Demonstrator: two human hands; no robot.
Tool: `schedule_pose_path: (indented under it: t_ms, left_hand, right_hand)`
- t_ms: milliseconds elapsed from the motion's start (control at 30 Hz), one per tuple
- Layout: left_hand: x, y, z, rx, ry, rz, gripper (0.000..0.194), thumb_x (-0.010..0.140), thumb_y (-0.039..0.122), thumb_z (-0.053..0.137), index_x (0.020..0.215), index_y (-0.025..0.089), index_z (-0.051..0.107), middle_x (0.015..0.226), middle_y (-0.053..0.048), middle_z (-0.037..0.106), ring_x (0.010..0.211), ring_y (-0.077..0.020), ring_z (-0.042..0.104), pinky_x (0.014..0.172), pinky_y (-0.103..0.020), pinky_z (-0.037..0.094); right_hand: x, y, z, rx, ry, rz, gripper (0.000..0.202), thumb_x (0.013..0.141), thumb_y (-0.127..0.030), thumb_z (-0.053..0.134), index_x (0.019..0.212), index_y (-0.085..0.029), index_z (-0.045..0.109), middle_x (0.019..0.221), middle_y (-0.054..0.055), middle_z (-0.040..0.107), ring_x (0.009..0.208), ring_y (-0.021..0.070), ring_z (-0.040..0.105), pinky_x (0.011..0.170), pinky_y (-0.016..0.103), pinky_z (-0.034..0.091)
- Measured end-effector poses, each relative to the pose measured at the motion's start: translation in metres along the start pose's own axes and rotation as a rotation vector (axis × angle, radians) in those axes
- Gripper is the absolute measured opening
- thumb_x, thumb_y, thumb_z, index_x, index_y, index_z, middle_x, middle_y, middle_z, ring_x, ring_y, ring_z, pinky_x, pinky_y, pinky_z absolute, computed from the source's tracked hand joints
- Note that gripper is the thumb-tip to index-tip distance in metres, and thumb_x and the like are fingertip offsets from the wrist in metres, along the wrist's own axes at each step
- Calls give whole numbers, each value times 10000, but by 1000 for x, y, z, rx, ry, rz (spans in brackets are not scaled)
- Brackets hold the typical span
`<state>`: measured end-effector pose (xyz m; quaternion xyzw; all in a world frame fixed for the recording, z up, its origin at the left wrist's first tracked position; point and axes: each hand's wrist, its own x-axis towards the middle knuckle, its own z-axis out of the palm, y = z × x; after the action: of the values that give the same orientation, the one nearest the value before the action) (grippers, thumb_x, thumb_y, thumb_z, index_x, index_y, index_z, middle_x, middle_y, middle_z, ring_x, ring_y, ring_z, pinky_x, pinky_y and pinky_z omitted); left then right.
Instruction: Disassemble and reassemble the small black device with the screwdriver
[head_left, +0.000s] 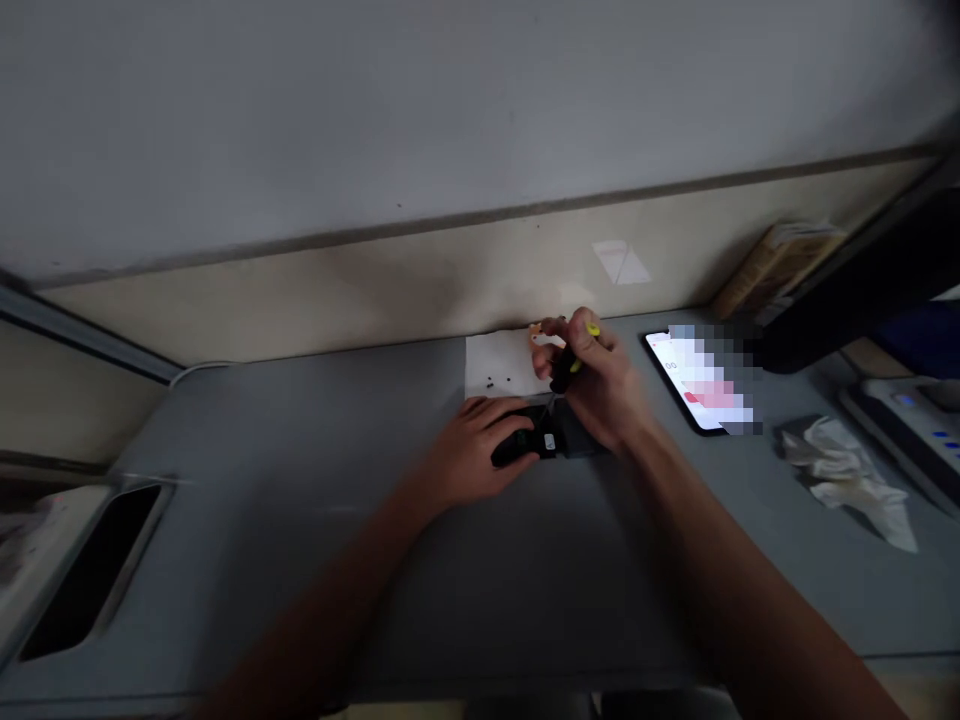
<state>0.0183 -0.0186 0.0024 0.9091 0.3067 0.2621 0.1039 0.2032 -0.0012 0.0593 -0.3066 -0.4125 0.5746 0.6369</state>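
Note:
A small black device (517, 447) lies on the grey tabletop, and a whitish patch shows near its right end. My left hand (480, 450) is closed around its left part, fingers above and thumb below. In my right hand (592, 375) is a screwdriver (564, 370) with a black and yellow handle, its thin shaft slanting down to the device. Whether the tip sits in a screw is too small to tell. Behind the hands lies a white paper (487, 358) with several tiny dark pieces on it. An orange-and-white item (536, 338) is partly hidden by my right fingers.
A lit smartphone (694, 385) lies to the right, with crumpled tissue (851, 480) beyond it. At the right edge stand a grey device (907, 430) and a dark post (862, 280). A book (780, 265) leans on the back wall. A dark, light-rimmed opening (94, 570) is at the left.

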Motion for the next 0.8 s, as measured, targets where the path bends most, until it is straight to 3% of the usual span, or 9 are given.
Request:
schedule_pose_path:
  t_ms: [133, 233, 333, 433, 533, 667, 800]
  left_hand:
    - [0, 0, 0, 8, -8, 8, 192, 959, 323, 625, 1116, 228, 681, 1286, -89, 686, 1145, -247, 666, 1026, -440, 519]
    - [1, 0, -1, 25, -7, 9, 182, 953, 320, 632, 1104, 227, 675, 1294, -91, 687, 1136, -247, 671, 1022, -441, 523]
    - [1, 1, -1, 27, -7, -12, 135, 932, 311, 656, 1038, 227, 663, 1280, -85, 694, 1137, -250, 668, 1012, -438, 528]
    - [1, 2, -1, 21, -10, -40, 123, 922, 310, 669, 1011, 227, 651, 1265, -83, 699, 1141, -252, 663, 1011, -440, 526]
    - [1, 1, -1, 25, -19, -36, 160, 937, 322, 653, 1061, 222, 657, 1279, -90, 694, 1144, -255, 663, 1024, -454, 515]
    - [1, -1, -1, 47, -19, -3, 189, 948, 325, 645, 1108, 232, 679, 1288, -82, 694, 1151, -249, 661, 1037, -455, 503]
    - [2, -1, -2, 77, -34, 30, 198, 955, 334, 642, 1105, 219, 701, 1269, -89, 705, 1125, -245, 671, 1032, -448, 501]
  right_hand:
    - [1, 3, -2, -43, 59, -9, 577, 731, -552, 841, 706, -244, 354, 579, -104, 386, 416, 44, 282, 388, 223, 230]
    - [4, 4, -3, -19, 68, -5, 538, 785, -676, 726, 728, -244, 411, 542, -110, 298, 429, 56, 216, 389, 220, 211]
    - [5, 1, -5, 49, 35, 37, 499, 850, -731, 601, 844, -235, 555, 554, -94, 348, 432, 67, 234, 407, 236, 236]
    - [6, -1, -9, 98, 3, 66, 456, 894, -673, 571, 1000, -235, 640, 593, -69, 426, 447, 82, 319, 448, 258, 304]
    - [6, 0, -10, 88, -2, 48, 370, 885, -600, 624, 972, -242, 659, 664, -39, 486, 527, 102, 458, 526, 277, 397]
    - [4, 2, -10, 36, 5, 0, 431, 750, -558, 803, 751, -230, 524, 811, -15, 569, 646, 108, 571, 580, 273, 457]
    - [3, 3, -9, -92, 51, -39, 574, 708, -634, 815, 706, -238, 400, 677, -60, 544, 465, 60, 418, 445, 242, 336]
